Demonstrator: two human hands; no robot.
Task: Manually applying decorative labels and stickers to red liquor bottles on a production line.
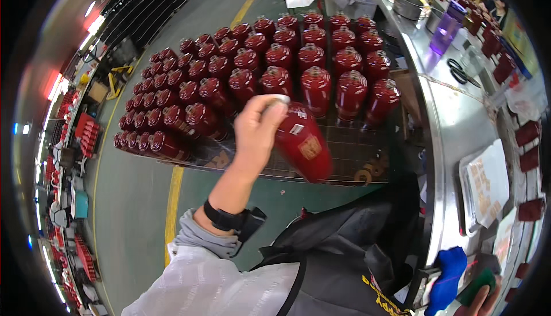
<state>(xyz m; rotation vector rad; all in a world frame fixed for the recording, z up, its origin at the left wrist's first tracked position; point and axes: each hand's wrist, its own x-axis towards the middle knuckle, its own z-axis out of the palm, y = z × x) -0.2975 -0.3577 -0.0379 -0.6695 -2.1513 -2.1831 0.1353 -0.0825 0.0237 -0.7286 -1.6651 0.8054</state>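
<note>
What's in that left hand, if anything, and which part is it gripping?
The left hand holds a dark red bottle by its top end.

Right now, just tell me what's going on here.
The person's left hand holds a dark red bottle by its top, tilted, in front of rows of similar bottles on a low dark platform. At the lower right, the right hand is against a green object, near a blue cloth by the metal bench; whether it grips the object is unclear.
</note>
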